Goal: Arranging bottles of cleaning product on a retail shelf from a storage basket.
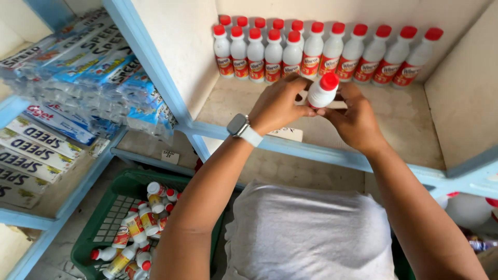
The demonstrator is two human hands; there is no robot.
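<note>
Both my hands hold one small white bottle (322, 91) with a red cap over the shelf board (410, 122). My left hand (277, 103), with a grey watch on a white strap at the wrist, wraps the bottle's body from the left. From the right, my right hand (355, 116) pinches it with fingers near the cap. The bottle tilts, cap up and to the right. Behind it, several matching white bottles (332, 52) with red caps and red labels stand in rows against the shelf's back wall.
A green plastic crate (106, 220) on the floor at lower left holds several more such bottles lying loose. The left shelves carry stacked blue-and-white wrapped packs (88, 62). Light blue shelf frames (150, 62) divide the compartments. A small paper tag (286, 135) sticks to the shelf edge.
</note>
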